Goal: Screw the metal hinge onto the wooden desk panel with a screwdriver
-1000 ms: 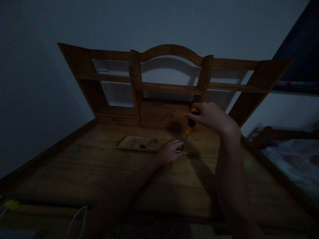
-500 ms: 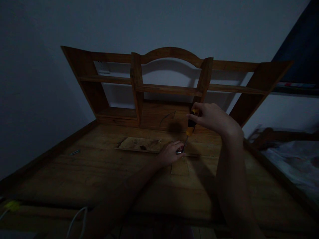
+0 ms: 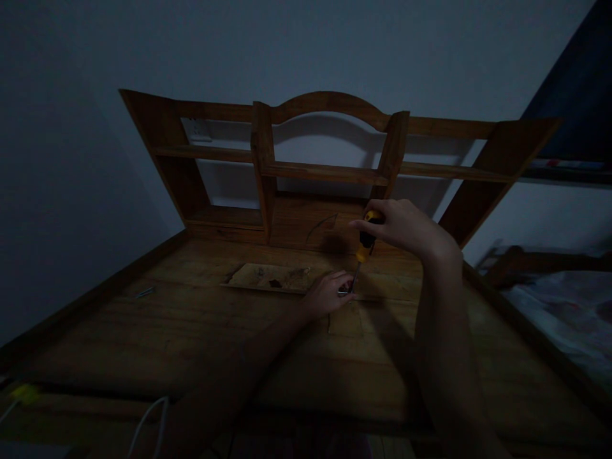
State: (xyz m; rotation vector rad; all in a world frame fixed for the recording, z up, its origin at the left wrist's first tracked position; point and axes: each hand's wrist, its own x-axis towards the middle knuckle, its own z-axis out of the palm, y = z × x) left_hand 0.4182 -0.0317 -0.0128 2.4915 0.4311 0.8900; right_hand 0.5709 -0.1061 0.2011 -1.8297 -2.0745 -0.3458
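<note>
A white cable [image 3: 152,421] loops at the near edge of the wooden desk [image 3: 157,331], low on the left, and a small yellow thing [image 3: 23,393] lies farther left on that same edge; it is too dim to tell what it is. Both forearms reach forward across the bare boards.

The left hand [image 3: 327,293] rests low on the desk near its middle, fingers curled together and pinching a small metal piece [image 3: 343,292] just at the tip of the screwdriver; what that piece is cannot be made out. The right hand [image 3: 401,224] is raised above it, closed around the top of the screwdriver [image 3: 364,245], which has a yellow and black handle. The tool stands nearly upright, its thin shaft pointing down to the spot beside the left fingers, where its tip meets the desk surface.

Just left of the left hand a flat, paler board [image 3: 270,278] lies on the desk. A small dark screw or nail [image 3: 143,292] lies well apart, toward the left rim.

Behind the hands a wooden shelf unit [image 3: 329,169] with an arched top stands on the back of the desk against a pale wall [image 3: 306,44]. A thin wire [image 3: 319,223] curls on its lowest ledge. To the right, beyond the desk, lies a bed [image 3: 564,306] with light bedding.
</note>
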